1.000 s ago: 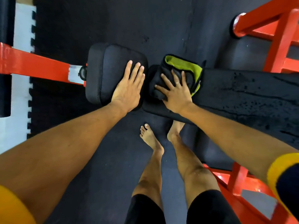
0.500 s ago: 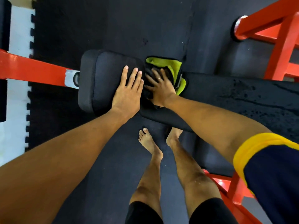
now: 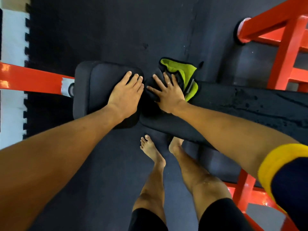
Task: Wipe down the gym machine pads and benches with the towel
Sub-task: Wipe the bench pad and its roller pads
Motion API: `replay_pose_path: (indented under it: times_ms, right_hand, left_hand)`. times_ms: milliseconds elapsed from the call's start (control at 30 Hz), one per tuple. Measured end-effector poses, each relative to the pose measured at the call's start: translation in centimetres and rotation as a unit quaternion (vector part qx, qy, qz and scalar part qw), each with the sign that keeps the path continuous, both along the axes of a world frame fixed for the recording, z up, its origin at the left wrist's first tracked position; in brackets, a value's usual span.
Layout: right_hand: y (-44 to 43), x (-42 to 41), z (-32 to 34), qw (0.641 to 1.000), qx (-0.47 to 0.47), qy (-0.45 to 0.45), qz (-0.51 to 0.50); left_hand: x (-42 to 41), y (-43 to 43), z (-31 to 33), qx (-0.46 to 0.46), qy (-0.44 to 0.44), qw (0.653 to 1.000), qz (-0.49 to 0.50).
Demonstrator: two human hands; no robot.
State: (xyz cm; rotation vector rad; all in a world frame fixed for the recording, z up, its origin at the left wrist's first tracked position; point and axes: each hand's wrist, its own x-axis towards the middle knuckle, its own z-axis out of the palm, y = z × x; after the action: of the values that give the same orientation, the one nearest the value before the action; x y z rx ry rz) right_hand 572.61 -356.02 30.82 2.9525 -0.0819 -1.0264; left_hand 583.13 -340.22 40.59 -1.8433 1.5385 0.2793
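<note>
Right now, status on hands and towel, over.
Left hand flat on small pad. Right hand spread, pressing towel onto bench end. No obstruction seen.

I wear a thin ring on one finger of my right hand. Well back from that hand: dark navy sleeve, broad yellow cuff. Forearm behind my left hand bare. Below both hands: black fitted shorts, bare feet.
</note>
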Motion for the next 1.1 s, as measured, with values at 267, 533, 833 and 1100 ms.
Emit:
replay_pose_path:
  times_ms: [267, 533, 833, 1100]
  right_hand:
    - [-0.8, 9.8, -2.5, 0.992, 0.079, 0.056, -0.083]
    - [-7.5, -1.1, 3.1, 0.997, 0.012, -0.019, -0.079]
    - [-4.9, 3.1, 0.7, 0.992, 0.008, 0.007, -0.123]
    - [-8.0, -3.2, 4.0, 0.997, -0.012, -0.043, -0.065]
  left_hand:
    - [-0.4, -0.1, -2.9, 0.015, -0.039, 0.999, -0.028]
    - [-0.4, -0.2, -2.3, 0.028, -0.047, 0.998, -0.021]
    - [-0.5, -0.4, -2.7, 0.041, -0.052, 0.998, -0.022]
    - [-0.8, -0.6, -2.4, 0.042, -0.07, 0.996, -0.028]
